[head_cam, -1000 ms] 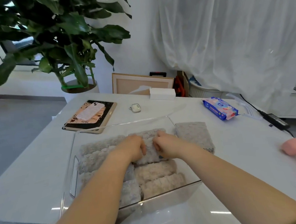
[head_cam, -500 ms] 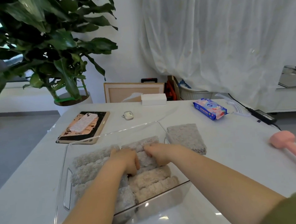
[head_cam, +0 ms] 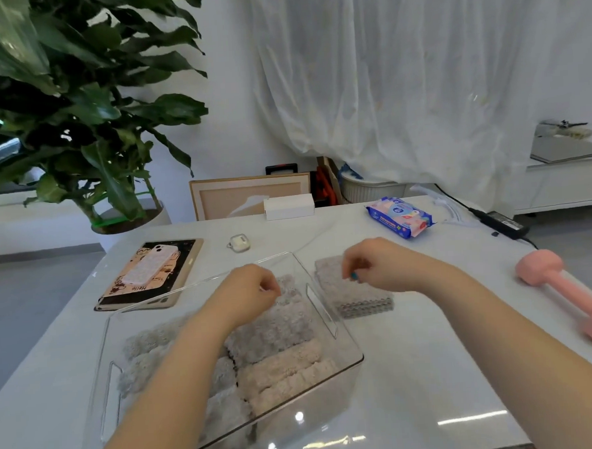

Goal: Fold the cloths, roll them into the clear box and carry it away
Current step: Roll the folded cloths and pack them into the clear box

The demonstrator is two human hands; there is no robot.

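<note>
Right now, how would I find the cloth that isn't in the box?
Look at the white table, then the clear box on it. Just outside the box's right wall, below the right hand, lies a grey cloth. It is folded flat and lies alone, while the rolls are packed inside the box.

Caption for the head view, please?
Rolled cloths lie in the clear box; left hand above them, right hand over the folded cloths beside it.

Bright, soft daylight; table (head_cam: 415, 372) glare, slight blur, wide-angle warping.
</note>
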